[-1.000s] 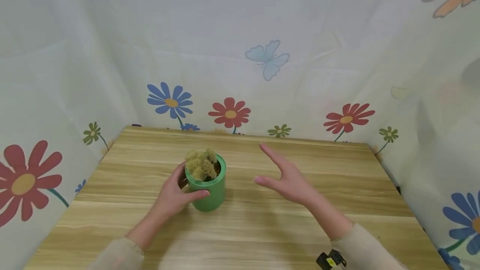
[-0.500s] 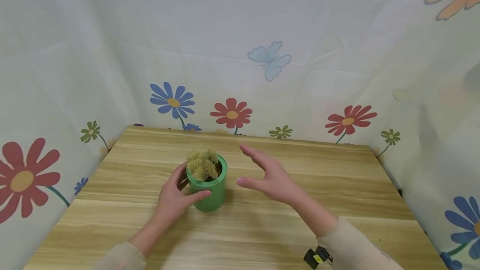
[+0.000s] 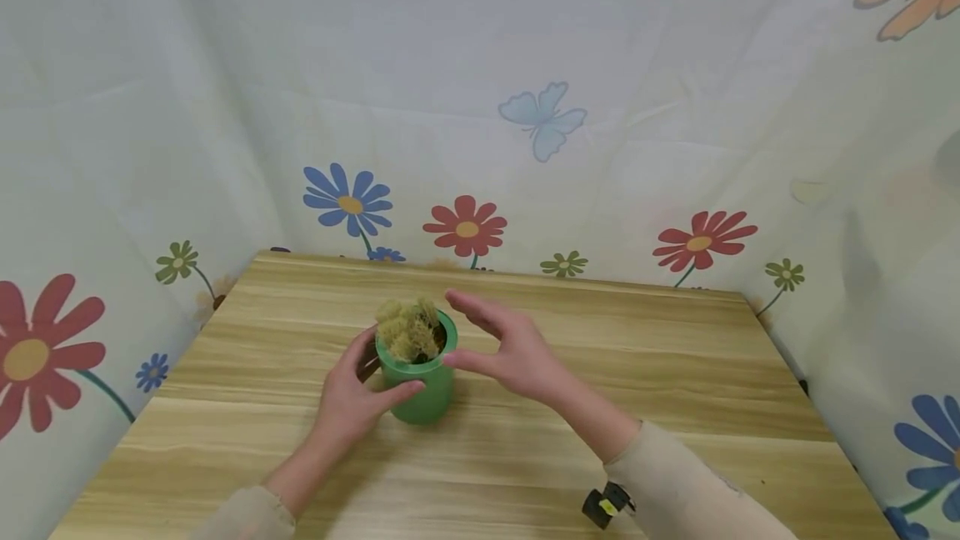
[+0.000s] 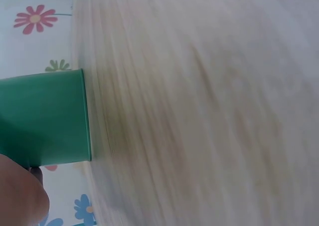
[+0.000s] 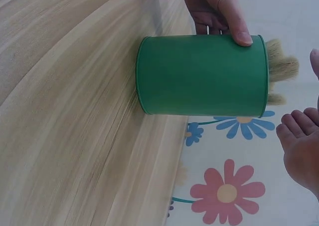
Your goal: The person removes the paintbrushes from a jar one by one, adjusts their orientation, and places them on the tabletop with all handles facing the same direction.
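A green cylindrical pot [image 3: 423,398] stands upright on the wooden table, left of its middle. Pale yellow tufts of a dried-looking plant [image 3: 408,330] poke out over its rim, with dark filling beside them. My left hand [image 3: 347,398] grips the pot from the left, thumb across the front and fingers behind, partly hidden. Coming from the right, my right hand [image 3: 510,352] holds its fingers and thumb spread beside the pot's rim. In the right wrist view that hand's palm [image 5: 304,151] is a little apart from the plant.
The wood-grain table [image 3: 637,357] has bare surface right of the pot. A white cloth [image 3: 450,40] printed with flowers and butterflies hangs behind and at both sides. A small black device [image 3: 606,505] sits at the right sleeve.
My right hand has moved left across the table, from well clear of the pot to close beside its rim. The left hand and the pot have stayed in place.
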### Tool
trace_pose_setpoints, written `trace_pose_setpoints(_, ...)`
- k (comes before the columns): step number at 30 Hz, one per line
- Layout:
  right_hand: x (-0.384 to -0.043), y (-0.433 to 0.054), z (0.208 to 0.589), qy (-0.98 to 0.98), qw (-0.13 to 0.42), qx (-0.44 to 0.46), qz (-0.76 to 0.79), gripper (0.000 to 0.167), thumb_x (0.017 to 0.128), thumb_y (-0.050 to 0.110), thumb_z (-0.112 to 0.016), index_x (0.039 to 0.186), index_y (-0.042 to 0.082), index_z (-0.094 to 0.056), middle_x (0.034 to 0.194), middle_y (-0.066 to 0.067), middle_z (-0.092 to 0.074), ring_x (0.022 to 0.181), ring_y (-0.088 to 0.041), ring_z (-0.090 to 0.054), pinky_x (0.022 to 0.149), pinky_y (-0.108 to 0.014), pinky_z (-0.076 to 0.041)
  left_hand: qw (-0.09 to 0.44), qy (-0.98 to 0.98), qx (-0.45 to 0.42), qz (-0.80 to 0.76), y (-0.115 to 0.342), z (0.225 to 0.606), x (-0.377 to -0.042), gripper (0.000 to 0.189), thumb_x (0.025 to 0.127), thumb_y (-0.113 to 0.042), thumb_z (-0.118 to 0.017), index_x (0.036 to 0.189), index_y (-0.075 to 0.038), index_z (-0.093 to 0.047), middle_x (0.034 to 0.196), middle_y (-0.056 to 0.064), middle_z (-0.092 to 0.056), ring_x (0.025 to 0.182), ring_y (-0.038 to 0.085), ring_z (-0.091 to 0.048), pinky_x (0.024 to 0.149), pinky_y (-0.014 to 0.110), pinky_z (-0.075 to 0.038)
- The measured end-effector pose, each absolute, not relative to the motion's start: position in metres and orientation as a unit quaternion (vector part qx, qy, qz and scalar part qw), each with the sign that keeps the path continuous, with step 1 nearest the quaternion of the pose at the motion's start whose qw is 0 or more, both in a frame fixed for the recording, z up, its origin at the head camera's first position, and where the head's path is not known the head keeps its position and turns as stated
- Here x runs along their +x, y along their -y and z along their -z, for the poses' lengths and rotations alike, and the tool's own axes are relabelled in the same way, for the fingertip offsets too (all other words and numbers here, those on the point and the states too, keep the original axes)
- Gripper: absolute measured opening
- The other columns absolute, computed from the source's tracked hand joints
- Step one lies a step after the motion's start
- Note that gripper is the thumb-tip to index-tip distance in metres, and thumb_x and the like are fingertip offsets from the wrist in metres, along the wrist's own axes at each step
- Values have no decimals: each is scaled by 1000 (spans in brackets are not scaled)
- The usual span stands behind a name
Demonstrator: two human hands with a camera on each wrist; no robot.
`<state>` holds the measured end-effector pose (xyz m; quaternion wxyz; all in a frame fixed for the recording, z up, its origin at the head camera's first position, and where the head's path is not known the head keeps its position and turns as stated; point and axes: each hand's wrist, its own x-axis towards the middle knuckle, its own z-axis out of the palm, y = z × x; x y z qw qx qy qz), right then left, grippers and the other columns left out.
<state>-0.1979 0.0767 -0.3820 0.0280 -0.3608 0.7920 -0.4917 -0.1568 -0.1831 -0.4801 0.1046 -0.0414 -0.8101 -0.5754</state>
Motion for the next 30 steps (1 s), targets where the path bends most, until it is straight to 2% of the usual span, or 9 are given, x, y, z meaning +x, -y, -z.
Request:
trace_pose_setpoints(6,-200,-69,386,-784,27,-368,498,72,92,18,-87,156,9,-55,156,-9,-58,144,-23,-56,119,-36,-49,107,811,-42,574,183,481,-157,101,77,-32,-100,160,-15,-45,157,8,-54,143,33,-54,120,46,-48)
trace_pose_setpoints(13,-199,-61,392,-787,20,-373,491,65,91,18,-88,150,9,-62,150,-2,-64,138,-16,-61,115,-30,-52,106,814,-37,569,184,481,-157,103,76,-32,-100,160,-14,-44,157,9,-54,143,33,-55,119,44,-49)
trace_pose_setpoints(19,-200,-54,396,-795,4,-382,472,59,92,19,-87,147,12,-66,146,-3,-67,135,-16,-63,111,-28,-55,110,814,-44,568,185,481,-157,102,77,-31,-100,160,-13,-45,158,10,-53,142,34,-55,119,44,-49)
trace_pose_setpoints(30,-201,-46,399,-797,-40,-369,476,35,99,15,-79,134,12,-76,131,-6,-76,115,-18,-75,95,-26,-64,113,815,-48,566,184,483,-158,100,78,-31,-99,160,-12,-44,158,9,-53,142,34,-55,118,45,-50)
